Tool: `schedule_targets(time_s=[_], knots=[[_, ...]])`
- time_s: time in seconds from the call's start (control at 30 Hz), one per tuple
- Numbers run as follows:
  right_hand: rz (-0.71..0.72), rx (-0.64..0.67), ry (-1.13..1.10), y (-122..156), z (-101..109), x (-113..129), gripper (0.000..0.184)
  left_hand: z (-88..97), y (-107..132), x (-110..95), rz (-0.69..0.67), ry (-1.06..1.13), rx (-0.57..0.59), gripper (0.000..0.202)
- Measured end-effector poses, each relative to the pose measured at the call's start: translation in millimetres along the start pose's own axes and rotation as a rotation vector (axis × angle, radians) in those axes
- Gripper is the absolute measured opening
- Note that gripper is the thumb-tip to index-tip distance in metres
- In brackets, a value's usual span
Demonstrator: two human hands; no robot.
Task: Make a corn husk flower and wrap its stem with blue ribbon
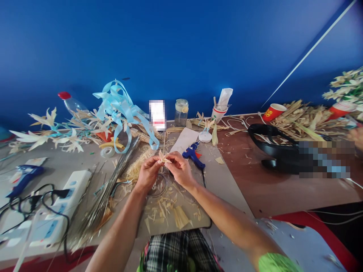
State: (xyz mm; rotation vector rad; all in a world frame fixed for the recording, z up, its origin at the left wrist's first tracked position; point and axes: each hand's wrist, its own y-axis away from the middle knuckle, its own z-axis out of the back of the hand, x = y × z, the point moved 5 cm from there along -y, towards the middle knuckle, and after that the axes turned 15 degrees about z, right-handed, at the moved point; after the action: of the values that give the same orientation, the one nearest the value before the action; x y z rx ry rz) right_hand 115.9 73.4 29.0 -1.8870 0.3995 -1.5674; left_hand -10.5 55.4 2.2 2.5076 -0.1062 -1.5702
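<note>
Over the middle of the work board, my left hand (149,170) and my right hand (180,169) meet, fingertips pinched on a small pale flower of corn husk (163,157). Its pointed petals show above the fingertips; its base is hidden by the fingers. Just right of my right hand lies a blue hot glue gun (195,155) with a black cord. Cut husk scraps (181,217) are scattered on the board below the hands. A bundle of thin wires (109,189) lies left of my left hand, beside a tuft of pale fibre (138,168).
White power strips (72,189) and a second blue glue gun (27,175) stand at left. Light blue ribbon (113,100) and husk flowers (47,119) lie behind. A glass jar (181,113), a cup (219,112), a black headset-like object (272,143) and dried husks (300,117) line the wall side.
</note>
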Motion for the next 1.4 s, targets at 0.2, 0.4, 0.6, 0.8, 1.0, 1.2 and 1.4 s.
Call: schedule_targets(time_s=[0.2, 0.4, 0.6, 0.8, 1.0, 1.2, 1.4], knots=[[0.027, -0.029, 0.033, -1, 0, 1, 0.004, -1.4, 0, 3, 0.02, 0.013, 0.003, 0.017], [0.014, -0.082, 0.042, 1, 0, -1, 0.005, 1.3, -2, 9, 0.039, -0.034, -0.002, 0.02], [-0.014, -0.099, 0.042, 3, -1, -4, 0.007, 1.9, -2, 9, 0.036, -0.08, 0.012, 0.018], [-0.017, -0.109, 0.007, 2, -1, -2, 0.007, 2.7, -2, 9, 0.054, -0.134, -0.022, 0.021], [-0.154, -0.06, -0.261, 1, 3, -10, 0.014, 5.9, -1, 3, 0.012, -0.115, -0.045, 0.02], [-0.311, 0.018, -0.407, -3, 9, -14, 0.037, 3.0, 0, 1, 0.01, -0.143, -0.011, 0.021], [-0.277, 0.034, -0.318, -8, 14, -9, 0.022, 3.0, -2, 3, 0.008, -0.215, -0.014, 0.016]])
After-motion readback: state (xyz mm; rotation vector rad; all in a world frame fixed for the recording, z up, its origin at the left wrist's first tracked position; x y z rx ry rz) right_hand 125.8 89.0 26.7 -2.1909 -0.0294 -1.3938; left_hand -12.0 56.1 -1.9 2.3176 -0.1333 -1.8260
